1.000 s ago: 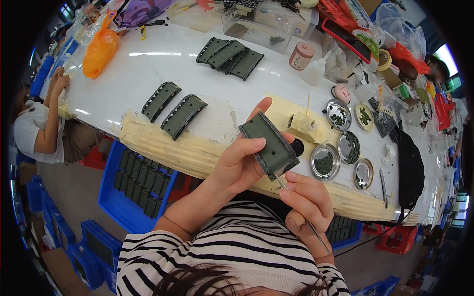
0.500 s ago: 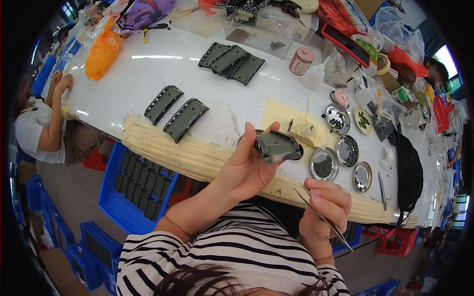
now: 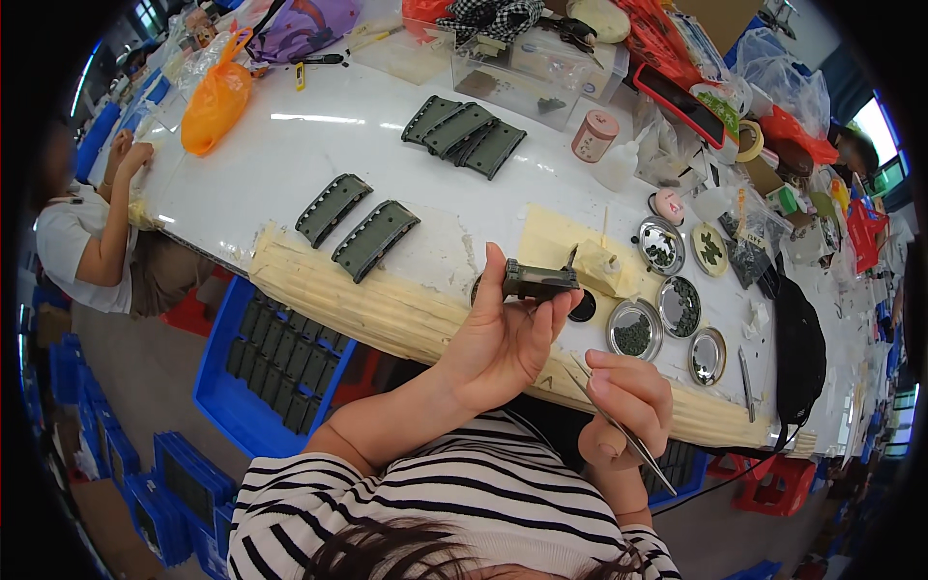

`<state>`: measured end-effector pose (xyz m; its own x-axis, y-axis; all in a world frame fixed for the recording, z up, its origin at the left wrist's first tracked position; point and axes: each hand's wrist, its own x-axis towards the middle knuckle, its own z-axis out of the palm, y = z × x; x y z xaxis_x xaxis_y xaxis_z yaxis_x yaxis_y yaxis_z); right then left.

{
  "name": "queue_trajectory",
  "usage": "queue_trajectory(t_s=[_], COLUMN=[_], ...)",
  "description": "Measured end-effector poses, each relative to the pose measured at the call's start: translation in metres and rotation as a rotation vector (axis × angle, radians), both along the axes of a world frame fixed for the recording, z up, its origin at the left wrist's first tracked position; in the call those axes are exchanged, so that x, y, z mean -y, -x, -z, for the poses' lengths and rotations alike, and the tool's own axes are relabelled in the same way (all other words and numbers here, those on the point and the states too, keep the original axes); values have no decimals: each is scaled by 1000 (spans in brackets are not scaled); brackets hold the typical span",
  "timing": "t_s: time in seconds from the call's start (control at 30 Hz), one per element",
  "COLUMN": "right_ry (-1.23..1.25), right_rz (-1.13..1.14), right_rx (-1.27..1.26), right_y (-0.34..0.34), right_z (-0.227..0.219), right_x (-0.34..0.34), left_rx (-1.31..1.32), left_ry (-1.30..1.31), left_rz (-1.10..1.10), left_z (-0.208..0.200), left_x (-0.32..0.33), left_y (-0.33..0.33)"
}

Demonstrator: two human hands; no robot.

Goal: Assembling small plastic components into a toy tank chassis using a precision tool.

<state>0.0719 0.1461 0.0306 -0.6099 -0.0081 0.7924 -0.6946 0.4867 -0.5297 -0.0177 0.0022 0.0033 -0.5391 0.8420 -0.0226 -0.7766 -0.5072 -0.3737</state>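
Held up over the table's near edge, a dark green curved plastic part [image 3: 541, 279] sits between the thumb and fingers of my left hand [image 3: 503, 348], turned nearly edge-on. To its right, my right hand [image 3: 628, 406] grips metal tweezers [image 3: 619, 428], whose tips point up and left, apart from the part. Two similar green parts [image 3: 375, 240] lie on the table to the left, and several more [image 3: 464, 135] overlap farther back. Small dark green pieces fill a round metal dish [image 3: 633, 331] just beyond my right hand, and another dish [image 3: 679, 307] beside it.
A yellow block [image 3: 604, 266] with a thin stick stands behind the held part. A near-bare metal dish [image 3: 707, 356] and a slim metal tool [image 3: 747, 385] lie at right. Below the table's left side, a blue crate [image 3: 222, 387] holds many green parts. Another person [image 3: 92, 222] sits at left.
My left hand has tilted the green part from showing its broad curved face to nearly edge-on. The right hand with the tweezers has shifted slightly left.
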Motion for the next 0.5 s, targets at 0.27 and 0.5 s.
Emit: queue_trajectory(t_s=[0.27, 0.5], right_ry=[1, -35], right_rz=[5, 61], right_rx=[4, -16], right_y=[1, 3], right_z=[0, -1], right_x=[1, 6], left_rx=[-23, -14], left_ry=[20, -33], left_rz=[17, 34], left_z=[4, 15], left_x=[-2, -1], left_y=[0, -1])
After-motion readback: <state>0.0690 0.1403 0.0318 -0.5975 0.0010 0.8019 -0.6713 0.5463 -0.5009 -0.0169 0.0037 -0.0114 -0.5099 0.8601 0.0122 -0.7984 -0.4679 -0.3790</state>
